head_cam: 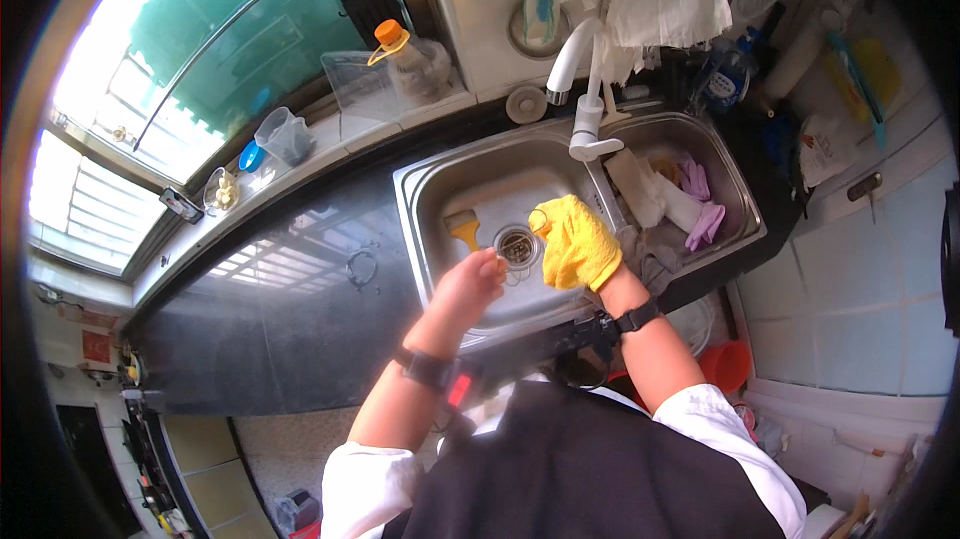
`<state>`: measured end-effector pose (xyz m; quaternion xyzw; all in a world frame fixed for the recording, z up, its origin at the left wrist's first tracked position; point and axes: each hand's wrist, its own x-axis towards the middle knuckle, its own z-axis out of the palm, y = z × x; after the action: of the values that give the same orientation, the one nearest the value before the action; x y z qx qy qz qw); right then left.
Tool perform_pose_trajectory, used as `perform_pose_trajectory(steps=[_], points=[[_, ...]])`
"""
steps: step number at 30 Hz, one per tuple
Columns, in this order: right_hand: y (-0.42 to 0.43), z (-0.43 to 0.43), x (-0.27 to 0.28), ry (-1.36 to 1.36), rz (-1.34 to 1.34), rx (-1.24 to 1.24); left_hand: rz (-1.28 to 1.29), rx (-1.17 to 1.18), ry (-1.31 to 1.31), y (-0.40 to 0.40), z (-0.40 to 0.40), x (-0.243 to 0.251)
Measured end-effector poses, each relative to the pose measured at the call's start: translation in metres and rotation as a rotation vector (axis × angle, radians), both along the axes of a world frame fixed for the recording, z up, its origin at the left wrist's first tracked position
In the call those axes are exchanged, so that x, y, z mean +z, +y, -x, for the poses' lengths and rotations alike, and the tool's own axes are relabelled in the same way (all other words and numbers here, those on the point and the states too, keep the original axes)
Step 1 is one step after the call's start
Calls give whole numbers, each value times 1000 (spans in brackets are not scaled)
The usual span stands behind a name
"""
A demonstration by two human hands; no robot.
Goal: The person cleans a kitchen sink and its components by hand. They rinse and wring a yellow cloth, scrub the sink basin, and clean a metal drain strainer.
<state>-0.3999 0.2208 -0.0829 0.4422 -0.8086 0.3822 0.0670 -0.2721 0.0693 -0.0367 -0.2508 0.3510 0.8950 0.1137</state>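
My right hand (576, 246) is over the right part of the left sink basin (450, 198), covered to the wrist by a yellow textured cloth mitt or glove (574, 239). A thin dark curved strand shows at the mitt's tip. My bare left hand (469, 280) is above the basin's front left part, its fingers curled. A thin pale loop hangs beside those fingers; whether they grip it is unclear. Between the hands lies the drain strainer (517, 247). A yellow-handled scraper or brush (465, 230) rests on the basin floor, left of the drain.
A white faucet (587, 119) stands behind the basins. Pink-purple rubber gloves (703, 220) and a pale cloth (637, 183) lie in the right basin; a grey rag (656, 261) drapes its front edge. The black countertop (300, 314) extends left. A phone (181, 205) leans by the windowsill.
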Motion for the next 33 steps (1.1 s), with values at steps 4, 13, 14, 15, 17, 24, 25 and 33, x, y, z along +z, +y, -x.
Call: perform_pose_trajectory(steps=[4,13,14,15,17,24,25,33], points=[[-9,-7,6,319,26,132,-5,3,95,-3,3,1],[-14,-33,62,-115,-74,283,-3,30,109,18,15,-24],[-17,-33,52,-227,-41,277,15,14,95,17,13,-28],[-17,-32,43,-353,6,264,30,-13,84,18,14,-31],[-18,-32,28,-735,194,264,30,-28,78,23,11,-22],[-9,-24,-25,-1329,562,212,280,-146,-15,18,5,8],[-8,-24,-25,-1295,528,209,323,-192,-26,14,4,12],[1,-20,-8,-273,-194,51,783,-305,-117,-6,-7,23]])
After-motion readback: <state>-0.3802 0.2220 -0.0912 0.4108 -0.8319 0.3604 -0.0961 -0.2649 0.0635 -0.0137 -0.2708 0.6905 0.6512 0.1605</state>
